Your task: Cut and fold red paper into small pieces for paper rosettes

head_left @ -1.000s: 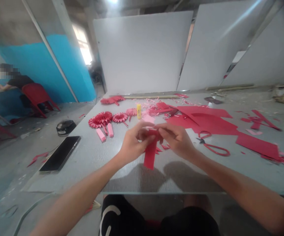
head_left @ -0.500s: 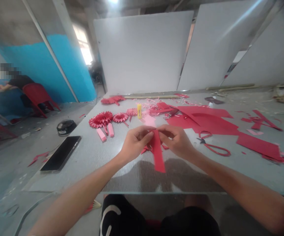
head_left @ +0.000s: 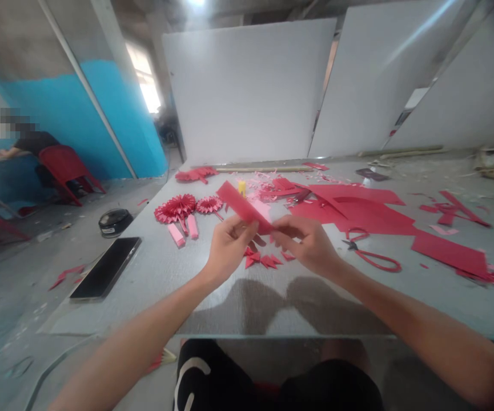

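Observation:
Both my hands hold one red paper strip above the grey table. My left hand pinches it near the middle, and my right hand pinches its near end. The strip slants up and away to the left. Small red folded paper pieces lie on the table just under my hands.
Red pleated paper fans with pink handles and a yellow glue stick lie beyond my hands. Red paper sheets and red-handled scissors are on the right. A black phone rests at the left edge. A person sits far left.
The red strip hung down toward me from my fingers; now it is swung up and points away to the left. My hands stayed close together.

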A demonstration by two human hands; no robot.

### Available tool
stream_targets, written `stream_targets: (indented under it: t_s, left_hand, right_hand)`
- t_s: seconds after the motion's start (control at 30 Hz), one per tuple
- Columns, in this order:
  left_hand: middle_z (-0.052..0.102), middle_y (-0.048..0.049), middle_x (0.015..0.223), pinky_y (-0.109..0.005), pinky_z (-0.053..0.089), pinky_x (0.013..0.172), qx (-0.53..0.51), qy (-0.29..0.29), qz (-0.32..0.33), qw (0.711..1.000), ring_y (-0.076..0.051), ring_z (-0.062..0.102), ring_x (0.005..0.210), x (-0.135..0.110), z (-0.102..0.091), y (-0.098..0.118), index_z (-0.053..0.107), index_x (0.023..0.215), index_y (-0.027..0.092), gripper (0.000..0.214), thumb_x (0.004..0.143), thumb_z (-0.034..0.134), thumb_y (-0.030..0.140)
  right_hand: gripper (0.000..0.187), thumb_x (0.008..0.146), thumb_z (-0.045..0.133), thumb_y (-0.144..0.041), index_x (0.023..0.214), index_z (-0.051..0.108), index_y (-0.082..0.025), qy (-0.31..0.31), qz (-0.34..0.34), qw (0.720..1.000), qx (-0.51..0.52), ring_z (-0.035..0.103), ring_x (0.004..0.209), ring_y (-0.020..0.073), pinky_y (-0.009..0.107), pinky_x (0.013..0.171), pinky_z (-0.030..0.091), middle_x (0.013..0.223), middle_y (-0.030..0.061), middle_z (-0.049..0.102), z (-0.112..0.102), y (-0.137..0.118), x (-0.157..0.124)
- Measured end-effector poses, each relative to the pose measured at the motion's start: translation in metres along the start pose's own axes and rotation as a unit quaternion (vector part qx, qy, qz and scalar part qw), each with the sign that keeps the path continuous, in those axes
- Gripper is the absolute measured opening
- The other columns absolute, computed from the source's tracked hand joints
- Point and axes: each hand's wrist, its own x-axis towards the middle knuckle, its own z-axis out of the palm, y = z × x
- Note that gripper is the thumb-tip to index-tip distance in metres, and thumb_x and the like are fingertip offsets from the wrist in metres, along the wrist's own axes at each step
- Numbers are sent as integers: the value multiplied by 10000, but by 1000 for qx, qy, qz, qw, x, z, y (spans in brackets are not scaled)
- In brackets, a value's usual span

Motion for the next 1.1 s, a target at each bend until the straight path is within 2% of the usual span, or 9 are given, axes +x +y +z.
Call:
stream_targets:
  t_s: [0.17, 0.3, 0.37, 0.47, 0.57, 0.7, 0.87, 1.0, 1.1]
  left_hand:
    - [687, 4, 727, -238, 496, 506, -85, 21, -39, 995, -159, 669, 573, 1, -1, -1, 372, 1352, 193, 697, 813, 768, 389]
    - [653, -11, 923, -226, 525, 558, -9, 94, 9, 995, -111, 646, 643, 1, -2, -5, 258, 1475, 284, 849, 805, 780, 307]
    - [604, -34, 1041, -217, 531, 585, 98, 132, 91, 982, -105, 635, 732, 0, -3, -6, 431, 1398, 311, 705, 791, 785, 256]
    - [574, -54, 1031, -235, 528, 633, 262, 131, 256, 921, -128, 616, 835, -2, -5, -5, 701, 1025, 244, 206, 843, 680, 148]
    - [631, -63, 958, -273, 535, 679, 333, 76, 357, 869, -138, 630, 819, -6, -5, -2, 721, 917, 211, 235, 852, 559, 52]
    - [702, -90, 980, -281, 562, 692, 339, 23, 375, 862, -155, 670, 817, -10, -2, 0, 703, 1056, 173, 247, 843, 601, 99]
    - [738, -56, 898, -207, 552, 651, 364, 67, 405, 836, -107, 685, 737, -10, 4, -3, 712, 993, 175, 152, 899, 620, 100]
    - [747, -59, 901, -191, 549, 637, 372, 64, 393, 839, -101, 692, 727, -10, 5, -5, 709, 1001, 172, 151, 921, 600, 104]
    - [744, -62, 888, -188, 539, 619, 374, 60, 383, 843, -95, 679, 698, -11, 5, -3, 705, 984, 163, 135, 938, 584, 127]
  right_hand:
    - [138, 906, 670, -340, 908, 653, -204, -7, -16, 999, 28, 699, 689, 170, 277, 581, 578, 812, 30, 684, 1, 0, 0]
    - [136, 925, 655, -339, 913, 661, -203, -19, -26, 997, 65, 712, 729, 171, 281, 607, 594, 866, 41, 684, 3, 1, -2]
    - [141, 937, 642, -338, 929, 673, -201, -23, -28, 996, 76, 707, 730, 163, 276, 609, 593, 885, 47, 685, 3, 0, -2]
    - [137, 947, 632, -321, 952, 687, -195, -23, -27, 996, 82, 692, 710, 148, 262, 591, 585, 853, 42, 683, 3, -2, -2]
    - [123, 941, 641, -309, 931, 684, -194, -19, -35, 996, 84, 681, 683, 139, 249, 570, 580, 812, 32, 682, 3, -3, -2]
    - [125, 924, 666, -318, 899, 669, -196, 5, -50, 995, 83, 685, 650, 133, 240, 564, 585, 764, 15, 672, 5, -3, -3]
    - [180, 888, 712, -361, 917, 624, -206, 46, -40, 995, 82, 694, 598, 137, 243, 553, 589, 744, 5, 686, 7, -4, -4]
    - [238, 881, 716, -386, 1025, 618, -224, 63, -49, 996, 42, 694, 607, 137, 246, 571, 583, 804, 10, 709, 6, -4, -5]
    - [172, 914, 671, -377, 959, 667, -211, 52, -69, 996, -19, 647, 551, 122, 223, 532, 527, 681, -5, 681, 4, -5, -4]
